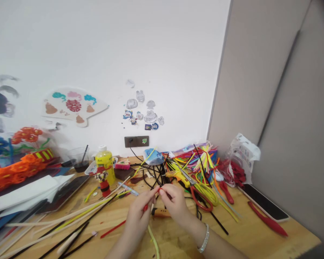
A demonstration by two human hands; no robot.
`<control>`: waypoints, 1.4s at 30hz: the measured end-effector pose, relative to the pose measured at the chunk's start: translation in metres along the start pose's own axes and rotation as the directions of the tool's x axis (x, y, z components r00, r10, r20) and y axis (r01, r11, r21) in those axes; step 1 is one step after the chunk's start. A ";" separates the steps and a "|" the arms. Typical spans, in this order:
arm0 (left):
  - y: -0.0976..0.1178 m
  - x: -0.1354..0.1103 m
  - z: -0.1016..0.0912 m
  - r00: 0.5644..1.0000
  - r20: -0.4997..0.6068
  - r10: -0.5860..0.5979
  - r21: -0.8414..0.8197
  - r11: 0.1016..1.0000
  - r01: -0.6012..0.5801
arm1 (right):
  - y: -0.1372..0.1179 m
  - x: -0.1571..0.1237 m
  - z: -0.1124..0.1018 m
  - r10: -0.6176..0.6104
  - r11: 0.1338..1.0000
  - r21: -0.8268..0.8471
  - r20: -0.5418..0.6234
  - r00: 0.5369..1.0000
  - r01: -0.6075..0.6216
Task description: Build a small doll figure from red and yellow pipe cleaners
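Observation:
My left hand and my right hand meet at the fingertips over the middle of the table. Both pinch a small red pipe cleaner, and a bit of red also shows inside the left hand. Most of it is hidden by my fingers, so its shape is unclear. A brown block-like object with dark dots lies just beneath the hands. To the left rests a straight red pipe cleaner. Behind the hands are black pipe cleaners and a yellow glue gun.
Scissors with red handles lie right of the hands, beside a phone. A yellow bottle and a small red-and-black figure stand at left. Long pipe cleaners cover the left front; orange pipe-cleaner flowers sit beyond.

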State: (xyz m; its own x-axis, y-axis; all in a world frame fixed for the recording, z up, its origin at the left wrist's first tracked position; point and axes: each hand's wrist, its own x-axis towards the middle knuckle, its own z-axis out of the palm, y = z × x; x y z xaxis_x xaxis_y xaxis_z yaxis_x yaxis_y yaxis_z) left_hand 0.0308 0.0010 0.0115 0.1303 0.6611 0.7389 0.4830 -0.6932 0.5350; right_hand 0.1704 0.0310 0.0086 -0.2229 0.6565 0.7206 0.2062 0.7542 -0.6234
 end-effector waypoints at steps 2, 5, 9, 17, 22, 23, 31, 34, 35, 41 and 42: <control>0.000 0.000 0.001 1.000 -0.002 0.023 -0.006 1.000 -0.023 | -0.001 0.000 0.001 0.006 1.000 0.017 0.004 1.000 -0.006; -0.003 -0.005 0.006 0.999 -0.008 0.047 -0.025 0.999 -0.047 | -0.003 -0.001 0.002 0.026 0.997 0.068 -0.010 1.000 -0.025; -0.009 -0.015 0.019 0.999 0.034 0.022 -0.060 0.998 -0.020 | -0.003 -0.007 0.008 0.089 0.993 0.085 -0.083 0.993 -0.082; -0.011 -0.008 0.010 0.998 0.059 -0.010 0.020 1.000 0.009 | 0.003 -0.006 0.012 0.153 0.981 0.123 -0.007 0.988 -0.151; -0.011 -0.001 -0.002 0.995 0.074 0.069 0.134 0.988 -0.079 | 0.004 0.006 -0.005 0.096 0.994 0.046 0.144 0.985 -0.104; -0.011 -0.001 -0.003 0.994 0.085 0.073 0.153 0.984 -0.086 | 0.004 0.008 -0.007 0.093 0.995 0.018 0.180 0.979 -0.098; -0.008 -0.003 0.000 0.995 0.083 0.054 0.208 0.976 -0.070 | 0.004 0.006 -0.006 0.164 0.979 0.093 0.174 0.971 -0.182; -0.011 -0.005 0.001 0.996 0.063 0.056 0.192 0.979 -0.067 | 0.006 0.003 -0.001 0.183 0.975 0.103 0.112 0.977 -0.195; -0.012 -0.006 0.002 0.996 0.064 0.056 0.184 0.981 -0.067 | 0.006 0.003 0.000 0.187 0.975 0.104 0.088 0.978 -0.195; -0.017 -0.016 0.016 0.994 0.105 0.010 0.115 0.993 -0.022 | 0.007 -0.005 0.011 0.222 0.970 0.119 -0.062 0.973 -0.213; -0.018 -0.017 0.019 0.995 0.101 0.006 0.099 0.995 -0.017 | 0.007 -0.007 0.013 0.232 0.968 0.124 -0.092 0.968 -0.220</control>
State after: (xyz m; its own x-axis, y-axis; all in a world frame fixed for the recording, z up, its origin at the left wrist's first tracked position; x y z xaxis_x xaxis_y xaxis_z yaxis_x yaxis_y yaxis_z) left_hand 0.0363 0.0077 -0.0183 0.2200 0.6822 0.6973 0.5644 -0.6720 0.4793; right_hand 0.1607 0.0314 -0.0047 -0.0805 0.8101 0.5808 0.1306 0.5862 -0.7996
